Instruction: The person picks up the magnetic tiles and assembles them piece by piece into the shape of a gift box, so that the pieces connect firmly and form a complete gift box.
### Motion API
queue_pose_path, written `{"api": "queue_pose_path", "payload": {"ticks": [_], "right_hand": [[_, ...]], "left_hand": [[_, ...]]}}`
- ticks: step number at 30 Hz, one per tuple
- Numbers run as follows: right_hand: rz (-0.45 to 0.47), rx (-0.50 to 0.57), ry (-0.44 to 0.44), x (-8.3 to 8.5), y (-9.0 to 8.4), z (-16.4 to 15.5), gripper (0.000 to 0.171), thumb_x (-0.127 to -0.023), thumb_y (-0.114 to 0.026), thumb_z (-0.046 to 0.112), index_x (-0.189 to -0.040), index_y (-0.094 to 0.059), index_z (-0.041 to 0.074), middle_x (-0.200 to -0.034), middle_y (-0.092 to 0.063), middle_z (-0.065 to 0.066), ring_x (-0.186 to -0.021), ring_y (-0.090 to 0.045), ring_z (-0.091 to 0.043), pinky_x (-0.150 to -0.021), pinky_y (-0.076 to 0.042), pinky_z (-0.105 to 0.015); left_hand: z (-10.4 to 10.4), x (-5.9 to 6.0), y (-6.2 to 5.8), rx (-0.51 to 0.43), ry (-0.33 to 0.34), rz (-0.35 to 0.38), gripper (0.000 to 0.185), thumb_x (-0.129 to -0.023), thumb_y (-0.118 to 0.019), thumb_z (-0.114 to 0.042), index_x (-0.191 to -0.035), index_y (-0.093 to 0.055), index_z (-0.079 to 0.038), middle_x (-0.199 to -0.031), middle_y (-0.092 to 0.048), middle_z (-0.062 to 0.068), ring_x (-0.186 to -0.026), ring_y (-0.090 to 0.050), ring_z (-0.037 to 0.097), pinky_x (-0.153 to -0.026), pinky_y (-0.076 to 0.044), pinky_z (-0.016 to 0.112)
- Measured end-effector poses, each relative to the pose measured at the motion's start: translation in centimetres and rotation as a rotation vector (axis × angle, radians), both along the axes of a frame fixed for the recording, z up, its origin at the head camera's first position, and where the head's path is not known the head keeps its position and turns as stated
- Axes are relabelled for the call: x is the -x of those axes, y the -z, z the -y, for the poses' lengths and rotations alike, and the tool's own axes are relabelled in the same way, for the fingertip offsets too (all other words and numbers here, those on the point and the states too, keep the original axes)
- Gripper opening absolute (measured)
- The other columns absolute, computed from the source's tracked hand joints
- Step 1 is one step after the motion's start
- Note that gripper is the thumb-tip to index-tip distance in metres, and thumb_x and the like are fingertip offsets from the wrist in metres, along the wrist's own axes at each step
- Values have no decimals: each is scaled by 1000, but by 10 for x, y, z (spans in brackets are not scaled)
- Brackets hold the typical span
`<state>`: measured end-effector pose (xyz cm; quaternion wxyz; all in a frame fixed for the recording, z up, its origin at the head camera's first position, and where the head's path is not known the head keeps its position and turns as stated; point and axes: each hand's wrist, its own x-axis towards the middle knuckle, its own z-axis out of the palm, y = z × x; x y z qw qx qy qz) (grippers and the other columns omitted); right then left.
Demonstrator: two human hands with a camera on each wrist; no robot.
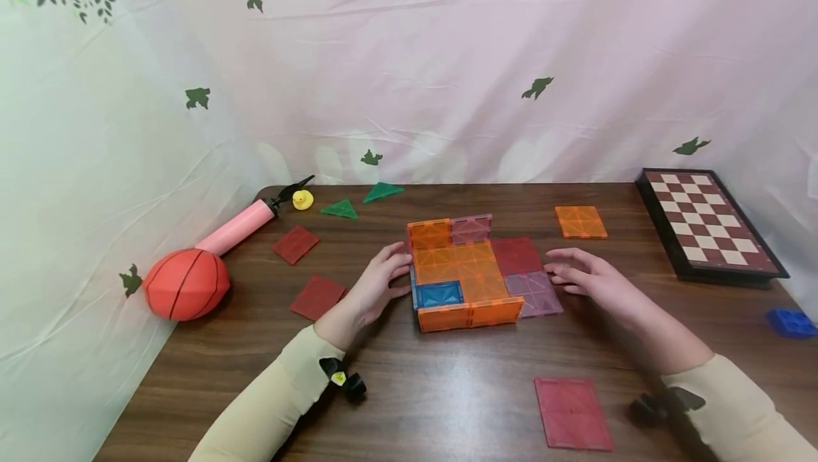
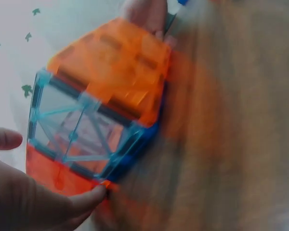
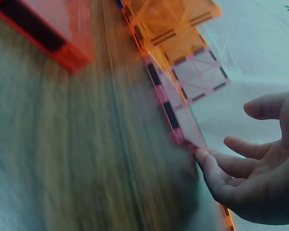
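I have both hands at the magnetic tile structure (image 1: 469,274), which sits in the middle of the wooden table (image 1: 447,391): an orange floor with a blue tile at its near left, orange walls standing along the near edge, and orange and purple walls at the far edge. My left hand (image 1: 377,284) is against the left side, fingers relaxed and only touching the upright tiles; in the left wrist view a fingertip rests at the lower orange edge, nothing pinched. My right hand (image 1: 591,277) lies flat and open just right of the purple tile (image 1: 535,293), fingertips at its right edge, with the dark red tile (image 1: 516,255) just beyond it on the far side.

Judging by this, the step is raising that purple tile as a wall. I would slide a fingertip under its right edge and hinge it up slowly, keeping its left edge against the orange floor so the magnets hold. The left hand should brace lightly, since a hard push could topple the near walls.
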<state>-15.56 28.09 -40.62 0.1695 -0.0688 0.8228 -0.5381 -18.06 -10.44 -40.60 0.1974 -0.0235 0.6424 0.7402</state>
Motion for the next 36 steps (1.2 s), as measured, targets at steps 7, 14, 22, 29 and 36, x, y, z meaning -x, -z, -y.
{"api": "queue_pose_path", "payload": {"ticks": [7,14,22,29,36], "right_hand": [[-1,105,36,-4,2,5,51,-109,-50,22,-149,-38,-7,-147,-41,-30,-120,-53,-21,-92,-49,-18],[2,229,55,-4,3,6,52,-106,-55,14,-149,-34,-7,-139,-40,-28,-109,-58,-13,-90,-54,-26],[-10,315,39,-1,-4,15,54,-104,-57,7,-151,-33,3,-132,-42,-25,-109,-61,-17,-90,-55,-29],[22,366,15,4,-4,26,54,-104,-59,10,-152,-34,7,-131,-51,-20,-111,-61,-20,-91,-56,-33],[25,380,-8,7,-3,35,53,-105,-56,12,-151,-32,3,-126,-53,-18,-109,-62,-21,-89,-56,-35]], "left_hand": [[3,-12,5,-80,84,-36,67,-102,-52,-12,-161,-21,-3,-163,-24,21,-146,-30,37,-110,-33,63],[7,-3,9,-74,136,-59,65,-104,-53,-16,-161,-23,-5,-166,-24,16,-147,-32,35,-112,-33,60],[7,1,11,-65,163,-59,65,-105,-54,-20,-161,-25,-7,-164,-28,15,-146,-32,33,-113,-32,58],[7,0,11,-71,168,-58,64,-105,-53,-19,-161,-26,-7,-166,-25,13,-148,-30,32,-114,-31,58],[8,-1,9,-84,178,-52,64,-104,-54,-19,-161,-26,-8,-165,-25,13,-148,-29,33,-114,-31,58]]}}
